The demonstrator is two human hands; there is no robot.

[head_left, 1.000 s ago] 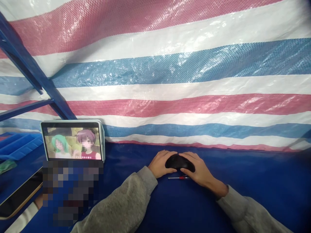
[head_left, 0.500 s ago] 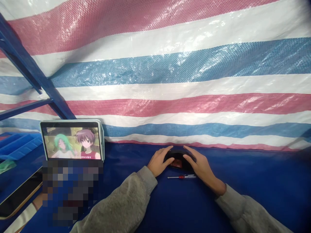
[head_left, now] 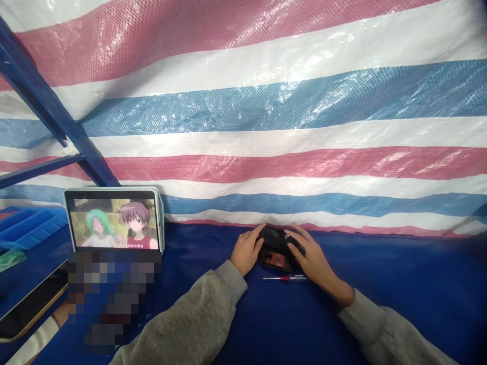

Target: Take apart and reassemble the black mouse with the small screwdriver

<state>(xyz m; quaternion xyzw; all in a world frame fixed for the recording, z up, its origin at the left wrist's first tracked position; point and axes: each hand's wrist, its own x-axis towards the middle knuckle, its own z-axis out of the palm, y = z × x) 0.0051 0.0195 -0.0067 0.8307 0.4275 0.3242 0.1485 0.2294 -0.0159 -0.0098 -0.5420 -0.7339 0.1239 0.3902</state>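
A black case (head_left: 276, 240) sits on the blue table, with a reddish-brown part (head_left: 274, 260) showing in its near side. My left hand (head_left: 247, 252) grips the case's left side, thumb and fingers around its edge. On the right side, my right hand (head_left: 309, 253) holds the same case, its fingers over the top and right edge. A screwdriver (head_left: 285, 278) with a red and clear handle lies just in front of the case, its thin shaft pointing left. The far side of the case is partly hidden by my fingers.
A tablet (head_left: 114, 223) stands at the left. Beyond it are a blue compartment tray (head_left: 34, 228) and a green plastic piece (head_left: 11, 259). A phone (head_left: 34, 301) lies at the lower left near another person's arm. Striped sheeting hangs behind the blue table (head_left: 289, 324).
The black top of the case has tilted up, and more of the reddish-brown part shows. My hands have shifted slightly on its sides.
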